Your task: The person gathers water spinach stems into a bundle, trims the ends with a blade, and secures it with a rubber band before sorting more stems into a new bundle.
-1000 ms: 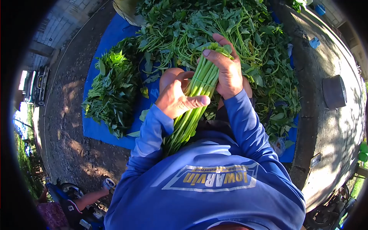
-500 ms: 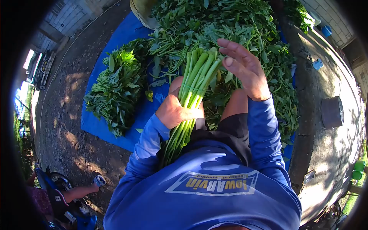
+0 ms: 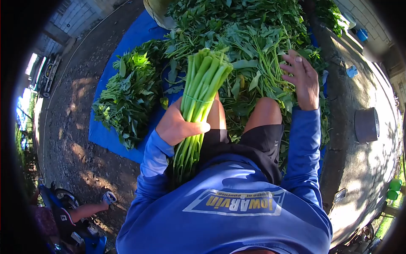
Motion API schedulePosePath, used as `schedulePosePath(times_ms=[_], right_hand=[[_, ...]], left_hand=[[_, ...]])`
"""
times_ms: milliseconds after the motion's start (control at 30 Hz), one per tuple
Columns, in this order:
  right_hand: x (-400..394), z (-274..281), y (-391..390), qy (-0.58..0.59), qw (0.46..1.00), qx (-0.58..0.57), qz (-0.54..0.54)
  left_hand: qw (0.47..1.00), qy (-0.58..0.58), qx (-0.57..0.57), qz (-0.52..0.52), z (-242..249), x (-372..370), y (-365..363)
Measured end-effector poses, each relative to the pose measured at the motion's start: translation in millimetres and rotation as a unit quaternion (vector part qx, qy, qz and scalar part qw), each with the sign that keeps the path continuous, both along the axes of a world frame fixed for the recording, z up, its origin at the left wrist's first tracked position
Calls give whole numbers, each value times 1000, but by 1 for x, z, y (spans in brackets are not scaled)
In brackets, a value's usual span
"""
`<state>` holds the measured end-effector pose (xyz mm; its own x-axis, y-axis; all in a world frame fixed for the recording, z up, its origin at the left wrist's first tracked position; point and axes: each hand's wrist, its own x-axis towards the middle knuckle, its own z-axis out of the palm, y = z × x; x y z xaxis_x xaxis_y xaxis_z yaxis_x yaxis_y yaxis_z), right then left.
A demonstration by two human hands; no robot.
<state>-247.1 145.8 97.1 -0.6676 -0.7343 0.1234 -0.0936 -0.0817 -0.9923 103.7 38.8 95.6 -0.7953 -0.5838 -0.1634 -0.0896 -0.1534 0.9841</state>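
My left hand (image 3: 179, 125) is wrapped round a bunch of water spinach (image 3: 203, 84), its thumb across the stems. A thin green band circles the bunch above that hand. The cut stem ends point up and away from me, while the lower part reaches down against my shirt. Out to the right, my right hand (image 3: 302, 78) is raised over the loose greens, fingers apart and slightly bent, with nothing visible in it. Beneath and beyond both hands spreads a large heap of loose leafy greens (image 3: 245, 38).
A pile of greens (image 3: 129, 93) lies to the left on a blue tarp (image 3: 105, 139). Along the right runs a concrete ledge (image 3: 342, 127) bearing a dark round container (image 3: 366, 125). A person's arm (image 3: 91, 211) and a parked motorbike (image 3: 63, 199) show at lower left.
My right hand has moved away from the stem ends, out to the right. The bunch in my left hand has shifted a little left and towards me.
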Motion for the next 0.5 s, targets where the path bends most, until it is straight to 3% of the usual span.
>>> schedulePosePath(times_ms=[67, 133, 167, 233, 300, 400, 467, 500], right_hand=[[-29, -39, 19, 256, 941, 195, -103], [-62, -90, 54, 233, 944, 220, -78], [-74, -103, 75, 145, 953, 266, -15], [-107, -158, 116, 51, 940, 334, 39], [-101, -188, 148, 10, 935, 354, 6], [-119, -266, 197, -38, 926, 372, -46], [-127, -314, 231, -103, 930, 352, -23], [-111, -308, 229, -78, 916, 392, -39]], left_hand=[[992, -63, -79, 76, 16, 40, -18], [968, -41, -137, 208, 29, 97, -36], [940, 0, -190, 283, 34, 124, -45], [863, 58, -269, 424, 45, 171, -53], [769, 103, -320, 544, 55, 206, -53], [690, 116, -314, 641, 49, 239, -54], [677, 130, -282, 667, 41, 241, -54], [673, 135, -266, 677, 37, 241, -56]])
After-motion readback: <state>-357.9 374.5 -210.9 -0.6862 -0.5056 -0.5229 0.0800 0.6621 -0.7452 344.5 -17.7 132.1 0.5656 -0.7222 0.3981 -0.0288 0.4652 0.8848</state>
